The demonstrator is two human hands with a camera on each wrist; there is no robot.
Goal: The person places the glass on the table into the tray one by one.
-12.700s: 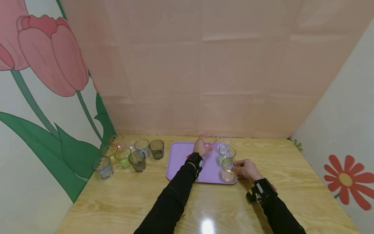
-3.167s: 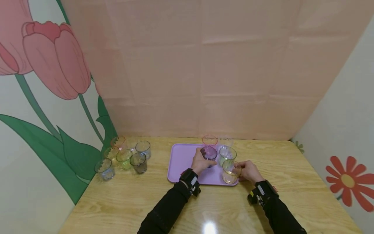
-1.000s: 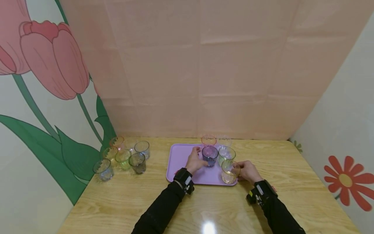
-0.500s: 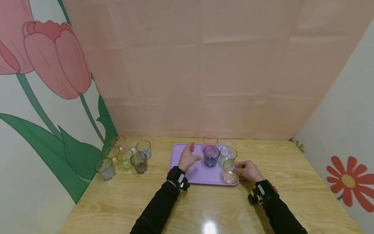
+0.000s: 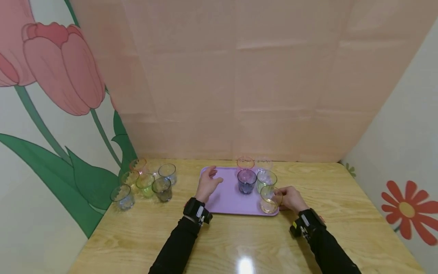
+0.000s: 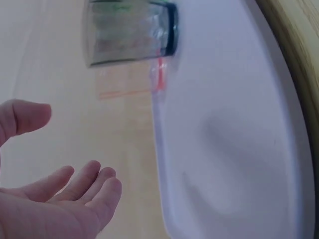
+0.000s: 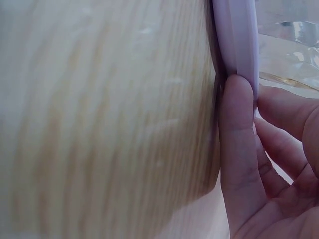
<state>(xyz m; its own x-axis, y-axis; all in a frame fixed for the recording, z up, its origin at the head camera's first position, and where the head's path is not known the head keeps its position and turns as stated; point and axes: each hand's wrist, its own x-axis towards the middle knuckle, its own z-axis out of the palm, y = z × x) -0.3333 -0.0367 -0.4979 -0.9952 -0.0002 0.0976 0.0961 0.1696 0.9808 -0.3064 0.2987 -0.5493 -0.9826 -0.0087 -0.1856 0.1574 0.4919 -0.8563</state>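
My left hand (image 5: 207, 184) hovers over the left part of the purple tray (image 5: 226, 201), fingers spread and holding nothing. Right of it on the tray stands a dark tinted glass (image 5: 247, 183), with a pink-rimmed glass (image 5: 245, 163) behind. Along the tray's right side are a clear glass (image 5: 264, 164), a green-rimmed glass (image 5: 267, 179) and, at the near corner, a yellow-rimmed glass (image 5: 268, 205). There my right hand (image 5: 291, 198) pinches the tray's edge; in the right wrist view its fingers (image 7: 238, 119) lie on either side of the rim.
Left of the tray, several tinted glasses stand close together on the wooden table (image 5: 219, 243), among them a dark grey glass (image 5: 162, 189), a green glass (image 5: 145, 185) and a bluish glass (image 5: 122, 197). A peach-coloured covering (image 5: 232, 95) rises behind the table.
A dark glass from the left group now stands on the tray. My left hand let go of it and moved left. The right hand stays at the tray's near right corner.
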